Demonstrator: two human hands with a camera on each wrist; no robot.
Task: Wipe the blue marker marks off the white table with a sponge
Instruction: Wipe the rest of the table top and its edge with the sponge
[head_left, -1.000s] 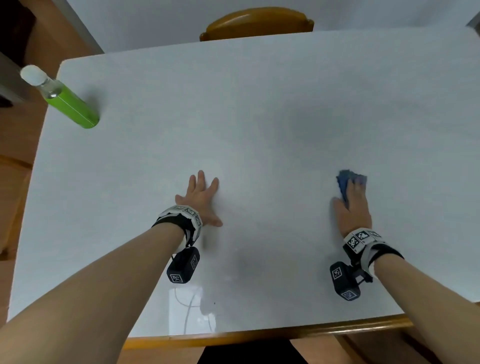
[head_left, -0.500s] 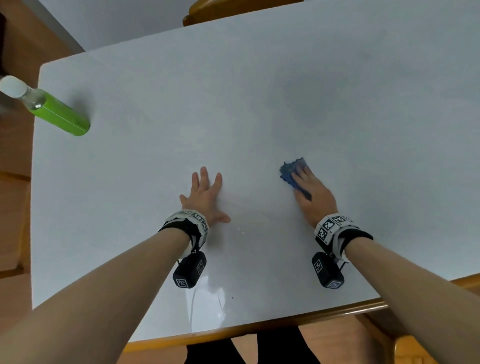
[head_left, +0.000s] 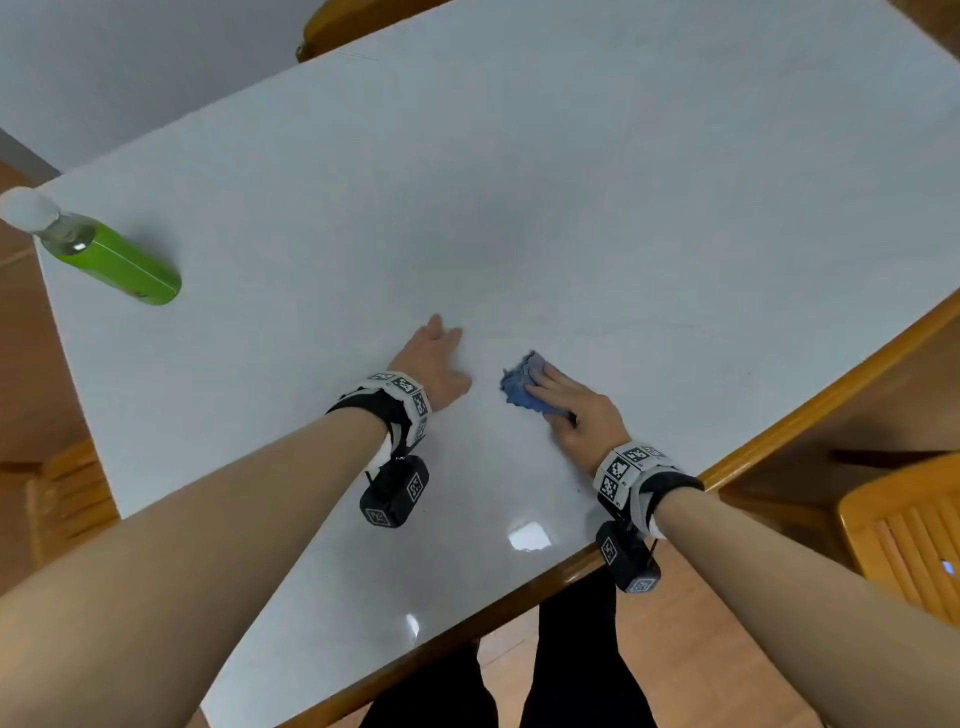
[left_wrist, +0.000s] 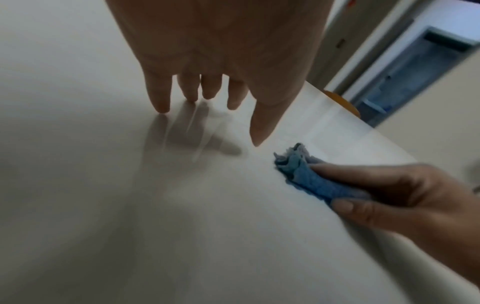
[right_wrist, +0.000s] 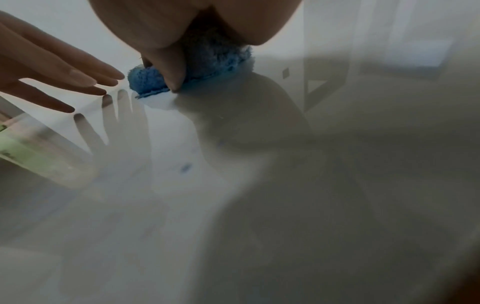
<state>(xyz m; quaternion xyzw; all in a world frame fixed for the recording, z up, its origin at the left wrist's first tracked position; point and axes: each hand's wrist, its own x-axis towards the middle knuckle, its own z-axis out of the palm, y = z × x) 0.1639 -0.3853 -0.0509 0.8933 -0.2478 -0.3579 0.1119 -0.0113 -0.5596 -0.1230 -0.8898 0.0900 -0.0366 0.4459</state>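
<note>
White table (head_left: 623, 208) bears green-filled bottle (head_left: 119, 265); right hand (head_left: 582, 415) pinches sponge (head_left: 519, 387), left hand (head_left: 431, 358) spread flat.

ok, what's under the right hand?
A bunched blue cloth pressed against the white table by the right hand. Its front end sticks out past the fingers; any marks under it are covered.

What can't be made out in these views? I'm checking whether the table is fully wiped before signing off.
- Table under the crumpled blue cloth-like sponge: hidden in every view by the sponge and the right hand gripping it.
- Table under the flat left hand: covered by the palm.
- Small blue smudge on the white table: blurred in the right wrist view, too small in the head view.
- Green bottle's label: too small.
</note>
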